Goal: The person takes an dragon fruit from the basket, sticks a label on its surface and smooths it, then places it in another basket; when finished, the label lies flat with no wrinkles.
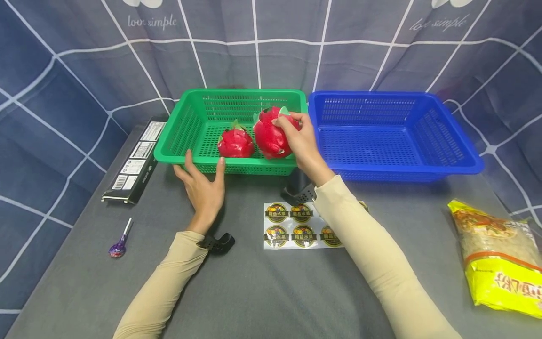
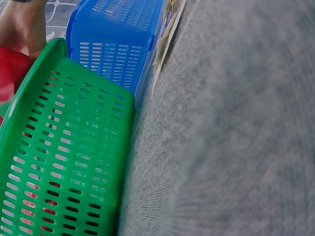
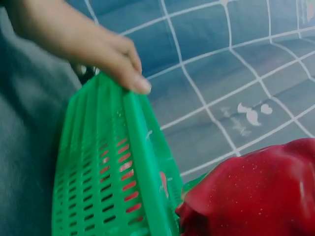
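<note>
A right hand (image 1: 301, 141) grips a red dragon fruit (image 1: 271, 134) over a green basket (image 1: 243, 162) holding another dragon fruit (image 1: 235, 144); the left hand (image 1: 205, 189), fingers extended, touches its front rim. A blue basket (image 1: 366, 143) stands right of it; a sleeve (image 1: 364, 240) partly covers stickers (image 1: 303, 230) in front.

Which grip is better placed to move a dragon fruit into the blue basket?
Probably the right grip: it holds one dragon fruit near the blue basket; the left grip touches the green basket, farther off.
</note>
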`<act>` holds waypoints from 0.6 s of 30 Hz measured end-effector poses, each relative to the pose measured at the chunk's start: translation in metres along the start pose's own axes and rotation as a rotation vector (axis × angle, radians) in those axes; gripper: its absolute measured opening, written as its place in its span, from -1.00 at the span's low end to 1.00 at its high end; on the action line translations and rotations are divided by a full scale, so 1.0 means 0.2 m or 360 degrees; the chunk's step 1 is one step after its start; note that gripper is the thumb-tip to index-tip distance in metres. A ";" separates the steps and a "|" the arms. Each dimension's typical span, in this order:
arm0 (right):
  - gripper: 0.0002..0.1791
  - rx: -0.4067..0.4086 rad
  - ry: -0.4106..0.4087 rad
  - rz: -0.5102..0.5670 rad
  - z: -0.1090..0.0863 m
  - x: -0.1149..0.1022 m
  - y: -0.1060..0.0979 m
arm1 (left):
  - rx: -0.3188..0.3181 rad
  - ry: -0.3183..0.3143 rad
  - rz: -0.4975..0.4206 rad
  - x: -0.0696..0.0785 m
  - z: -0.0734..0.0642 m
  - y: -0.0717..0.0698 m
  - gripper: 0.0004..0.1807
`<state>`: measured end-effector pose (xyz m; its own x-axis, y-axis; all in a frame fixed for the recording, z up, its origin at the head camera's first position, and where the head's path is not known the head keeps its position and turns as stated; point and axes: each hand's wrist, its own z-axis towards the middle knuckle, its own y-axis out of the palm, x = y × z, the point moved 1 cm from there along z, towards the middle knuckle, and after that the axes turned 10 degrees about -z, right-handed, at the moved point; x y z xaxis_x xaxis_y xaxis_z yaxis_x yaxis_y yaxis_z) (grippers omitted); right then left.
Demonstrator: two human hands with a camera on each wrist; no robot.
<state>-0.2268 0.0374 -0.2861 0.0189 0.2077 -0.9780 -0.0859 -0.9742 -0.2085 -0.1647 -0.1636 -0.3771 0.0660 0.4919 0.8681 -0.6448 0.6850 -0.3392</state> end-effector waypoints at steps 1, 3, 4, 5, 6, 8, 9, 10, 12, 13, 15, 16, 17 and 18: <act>-0.48 -0.0016 -0.0012 0.0025 -0.01 0.00 0.00 | 0.0006 0.0007 -0.0001 0.00 0.00 0.00 -0.07; -0.49 -0.0046 -0.0036 0.0054 -0.04 -0.01 -0.01 | 0.0011 0.0014 0.0002 0.00 0.00 0.00 -0.07; -0.50 -0.0059 -0.0050 0.0068 -0.06 -0.01 -0.01 | 0.0013 0.0017 0.0000 0.00 0.00 0.00 -0.07; -0.50 -0.0071 -0.0067 0.0084 -0.08 -0.01 -0.02 | 0.0015 0.0019 -0.0001 0.00 0.00 0.00 -0.07; -0.51 -0.0078 -0.0085 0.0102 -0.09 -0.01 -0.02 | 0.0017 0.0022 -0.0003 0.00 0.00 0.00 -0.07; -0.51 -0.0080 -0.0121 0.0135 -0.13 -0.01 -0.03 | 0.0013 0.0022 -0.0004 -0.01 0.00 0.00 -0.07; -0.52 -0.0074 -0.0141 0.0155 -0.15 -0.01 -0.04 | 0.0009 0.0022 -0.0004 -0.01 0.00 0.00 -0.07; -0.52 -0.0067 -0.0157 0.0173 -0.16 -0.01 -0.05 | 0.0005 0.0019 -0.0004 -0.01 0.00 0.00 -0.07; -0.52 -0.0051 -0.0176 0.0230 -0.20 0.00 -0.07 | -0.0004 0.0010 -0.0003 0.00 0.00 0.00 -0.07; -0.53 -0.0042 -0.0182 0.0254 -0.22 0.00 -0.08 | -0.0008 0.0006 -0.0001 0.00 0.00 0.00 -0.07; -0.53 -0.0025 -0.0188 0.0251 -0.26 0.01 -0.10 | -0.0015 0.0002 0.0000 0.00 0.00 0.00 -0.07; -0.52 -0.0023 -0.0191 0.0244 -0.28 0.02 -0.11 | -0.0014 0.0001 -0.0003 0.00 0.00 0.00 -0.07; -0.52 -0.0021 -0.0191 0.0238 -0.30 0.03 -0.13 | -0.0010 0.0002 -0.0004 0.00 0.00 0.00 -0.07; -0.52 -0.0021 -0.0193 0.0212 -0.32 0.04 -0.14 | -0.0005 0.0007 -0.0006 -0.01 0.00 0.00 -0.08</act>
<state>-0.1602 0.0606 -0.2885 -0.1122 0.0849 -0.9901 -0.0668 -0.9947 -0.0778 -0.1643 -0.1649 -0.3776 0.0717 0.4919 0.8677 -0.6420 0.6886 -0.3373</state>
